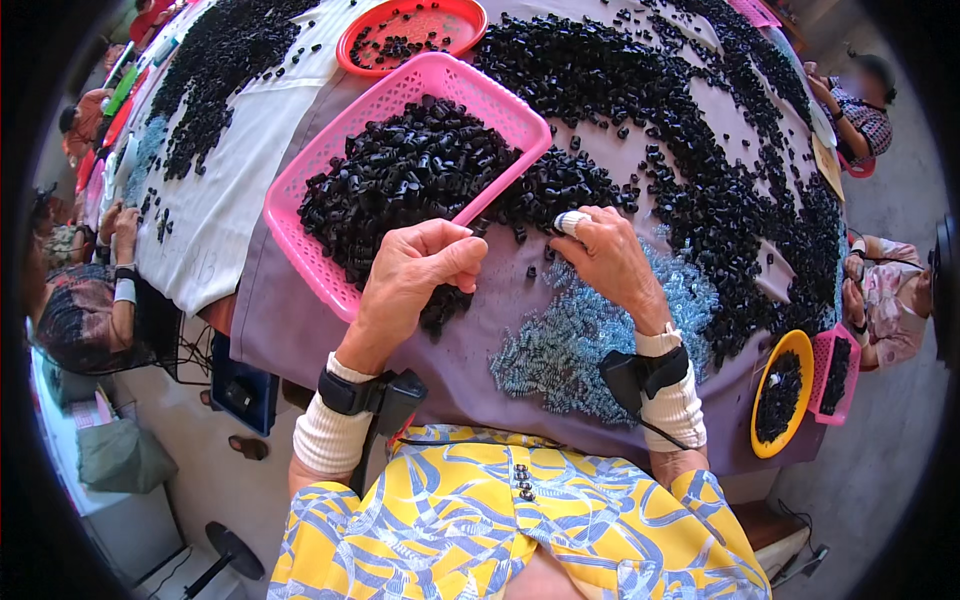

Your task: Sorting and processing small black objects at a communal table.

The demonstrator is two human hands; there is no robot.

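My left hand (415,275) is held over the near edge of a pink basket (292,248), thumb pressed against curled fingers; whatever is inside the pinch is hidden. Small black plastic pieces (405,170) are heaped in that basket. To the right, my right hand (618,260) has its fingers bent in and a white wrap on one fingertip. It hovers between a loose heap of black pieces (565,185) and a pile of small, silvery-blue coil springs (570,345). Anything between its thumb and fingers is too small to make out.
A red tray (420,35) with scattered black pieces stands beyond the basket. Black pieces spread widely over the cloth-covered table on the right. A yellow tray (797,350) and a small pink basket (850,375) sit at the right edge. Other people sit around the table.
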